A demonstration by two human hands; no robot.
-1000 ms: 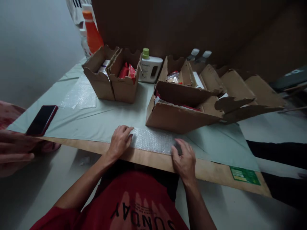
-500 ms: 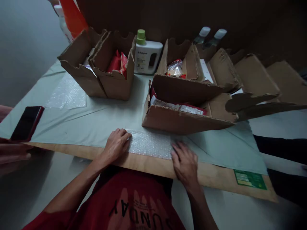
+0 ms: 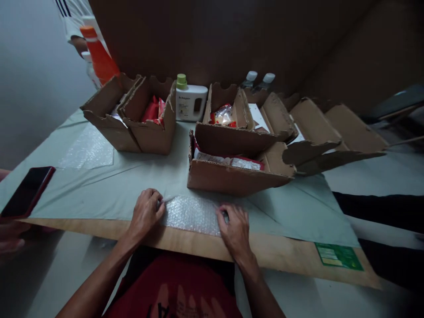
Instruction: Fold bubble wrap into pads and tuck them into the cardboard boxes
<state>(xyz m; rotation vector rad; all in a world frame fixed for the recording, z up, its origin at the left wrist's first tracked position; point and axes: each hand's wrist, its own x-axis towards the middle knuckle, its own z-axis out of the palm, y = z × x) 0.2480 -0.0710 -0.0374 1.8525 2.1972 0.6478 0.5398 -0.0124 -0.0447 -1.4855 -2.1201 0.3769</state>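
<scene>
Left hand (image 3: 145, 212) curled, fingertips pinching the left edge of the bubble wrap sheet (image 3: 192, 213); right hand (image 3: 233, 227) loosely bent, fingers pressing its right edge. Sheet flat on pale green cloth (image 3: 109, 185) at the wooden table's front edge (image 3: 285, 254), just before a torn cardboard box (image 3: 232, 176); dark wall behind.

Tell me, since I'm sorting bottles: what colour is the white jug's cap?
Light green, on the white jug behind the boxes; the head view shows it.

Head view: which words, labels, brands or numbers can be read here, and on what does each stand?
Nothing reads clearly.
White jug: a dark line of print on its front, too blurred to read.
Green sticker on the board edge: rows of print, too small to read.
Red shirt: dark letters, cut off at the frame's bottom, unreadable.
</scene>
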